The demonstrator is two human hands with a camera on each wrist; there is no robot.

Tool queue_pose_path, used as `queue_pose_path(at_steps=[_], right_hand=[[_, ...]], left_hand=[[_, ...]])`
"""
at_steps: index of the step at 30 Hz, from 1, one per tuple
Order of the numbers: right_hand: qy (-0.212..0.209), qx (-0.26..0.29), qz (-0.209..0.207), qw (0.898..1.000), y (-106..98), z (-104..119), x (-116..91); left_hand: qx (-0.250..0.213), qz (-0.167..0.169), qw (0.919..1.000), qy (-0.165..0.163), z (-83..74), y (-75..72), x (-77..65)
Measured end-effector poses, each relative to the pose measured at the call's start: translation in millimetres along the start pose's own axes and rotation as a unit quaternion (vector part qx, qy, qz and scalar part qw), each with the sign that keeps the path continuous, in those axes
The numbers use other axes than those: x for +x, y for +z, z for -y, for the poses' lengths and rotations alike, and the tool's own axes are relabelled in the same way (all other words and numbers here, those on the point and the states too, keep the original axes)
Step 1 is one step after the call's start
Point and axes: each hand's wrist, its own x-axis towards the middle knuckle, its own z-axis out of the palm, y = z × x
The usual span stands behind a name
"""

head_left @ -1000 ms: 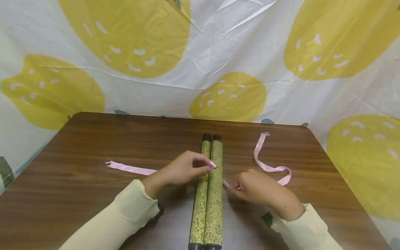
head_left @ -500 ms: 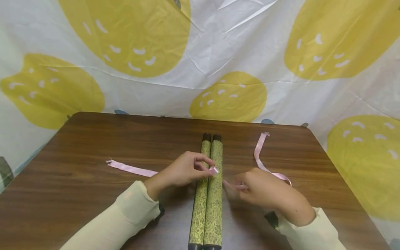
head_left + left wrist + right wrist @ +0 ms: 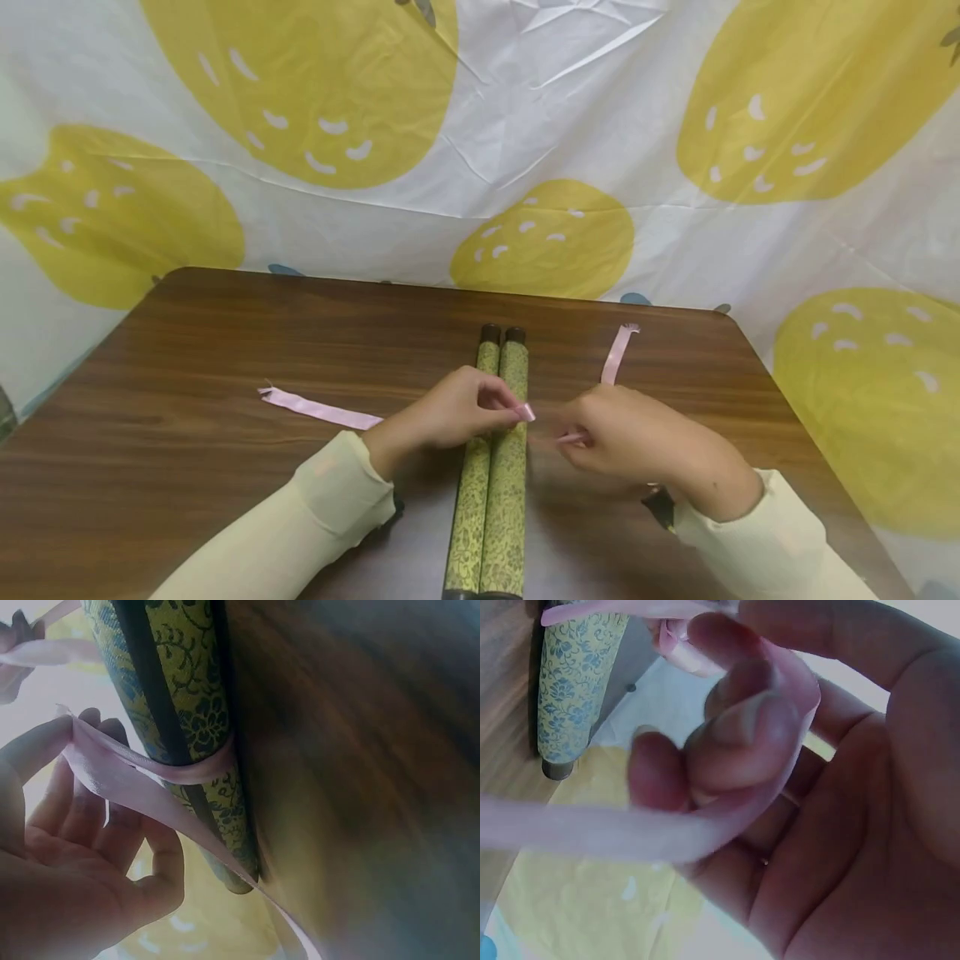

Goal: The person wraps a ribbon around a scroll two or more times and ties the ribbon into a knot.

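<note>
Two rolled scrolls (image 3: 504, 508) in green-gold floral cloth with dark end knobs lie side by side, pointing away from me. A pink satin ribbon (image 3: 191, 772) goes round them. My left hand (image 3: 457, 408), over the scrolls, pinches a folded bit of the ribbon between thumb and forefinger; its frayed tail (image 3: 322, 410) runs out to the left. Just right of the scrolls my right hand (image 3: 645, 433) grips another stretch of ribbon (image 3: 592, 832), which loops round its curled fingers. Beyond that hand lies a frayed ribbon end (image 3: 618, 354); the part between is hidden.
The dark wood-grain table (image 3: 187, 483) has rounded far corners. Behind it hangs a white cloth (image 3: 360, 225) printed with yellow fruit. A dark strap-like item (image 3: 660, 504) shows at the right sleeve cuff.
Both hands have shifted slightly, the left one rightward with its pinched ribbon fold. The right hand's ribbon has been drawn up, and less of the right tail shows on the table.
</note>
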Motion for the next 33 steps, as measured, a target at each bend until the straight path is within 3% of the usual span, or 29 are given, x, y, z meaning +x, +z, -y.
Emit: queue_pose_path(at_steps=[7, 14, 20, 26, 33], right_hand=[[-0.084, -0.001, -0.016, 0.996, -11.9, -0.5, 17.6], [-0.116, -0.003, -0.018, 0.993, -16.3, -8.1, 36.9], [-0.106, 0.012, -0.038, 0.994, -12.1, -20.2, 43.1], [-0.089, 0.02, -0.084, 0.992, -3.4, -30.7, 44.4], [-0.059, 0.033, -0.116, 0.991, 6.1, -37.1, 43.7]], left_hand=[[-0.001, 0.015, 0.9998, 0.015, -3.3, 2.7, 2.8], [0.005, 0.022, 0.9992, 0.033, -6.3, 7.4, 5.8], [-0.019, 0.044, 0.9981, 0.039, -7.5, 10.2, 7.1], [-0.028, 0.056, 0.9971, 0.044, -6.8, 10.2, 8.2], [-0.037, 0.057, 0.9967, 0.044, -13.6, 8.0, 4.2]])
